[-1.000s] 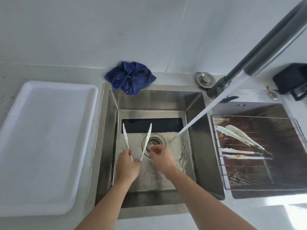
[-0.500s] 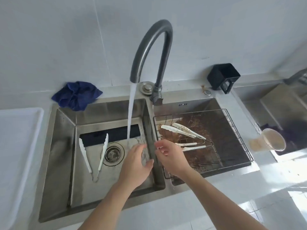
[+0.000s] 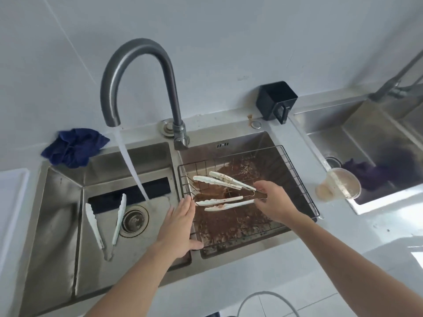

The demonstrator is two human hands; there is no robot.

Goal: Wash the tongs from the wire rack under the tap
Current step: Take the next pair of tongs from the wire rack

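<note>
Two soiled white tongs lie in the black wire rack (image 3: 295, 170) over the right basin: an upper pair (image 3: 219, 180) and a lower pair (image 3: 219, 202). My right hand (image 3: 274, 202) is at their hinge ends, thumb and fingers curled round the upper pair's end. My left hand (image 3: 180, 225) hovers with straight fingers over the divider, fingertips at the rack's left edge. A third pair of white tongs (image 3: 93, 221) lies spread on the floor of the left basin beside the drain. Water (image 3: 132, 170) runs from the grey tap (image 3: 137, 49) into the left basin.
A blue cloth (image 3: 73, 147) sits behind the left basin. A white tray (image 3: 11, 202) is at the far left. A black holder (image 3: 275, 101) stands on the counter at the back, and a plastic cup (image 3: 338, 186) with a brownish drink stands right of the rack. Another sink (image 3: 377, 138) follows.
My left hand let go of the tongs, which now lie in the left basin. Both hands moved right to the rack, and my right hand has reached the soiled tongs' hinge ends.
</note>
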